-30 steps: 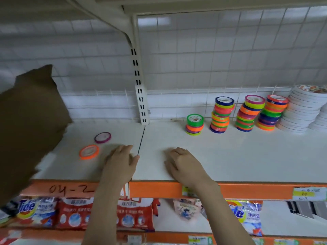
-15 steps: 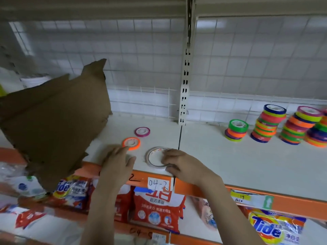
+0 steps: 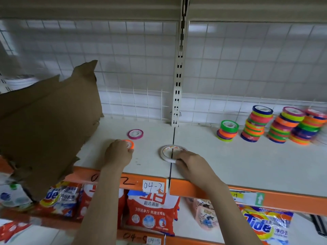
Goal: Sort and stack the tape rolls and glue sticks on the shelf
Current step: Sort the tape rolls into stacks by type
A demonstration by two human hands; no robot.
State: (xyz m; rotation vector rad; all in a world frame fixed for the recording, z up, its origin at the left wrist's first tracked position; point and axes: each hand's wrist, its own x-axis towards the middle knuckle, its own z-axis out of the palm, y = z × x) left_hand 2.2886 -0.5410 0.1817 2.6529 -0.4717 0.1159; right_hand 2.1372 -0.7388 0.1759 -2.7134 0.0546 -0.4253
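We look down at a pale shelf with an orange front edge. Our left hand lies on the shelf with its fingers curled round the near side of a small orange tape roll, which lies flat and shows only past the knuckles. Just behind it, apart from the hand, a purple tape roll lies flat.

Our right hand rests to the right, its fingers bent and touching the near right rim of a larger white tape roll, which lies flat across the seam between two shelf boards. We cannot tell whether these fingers grip the rim or only press on it.

Well to the right, near the wire back wall, stand stacks of coloured tape rolls, the leftmost stack the shortest. A torn piece of brown cardboard fills the left. Below the shelf hang detergent packets.
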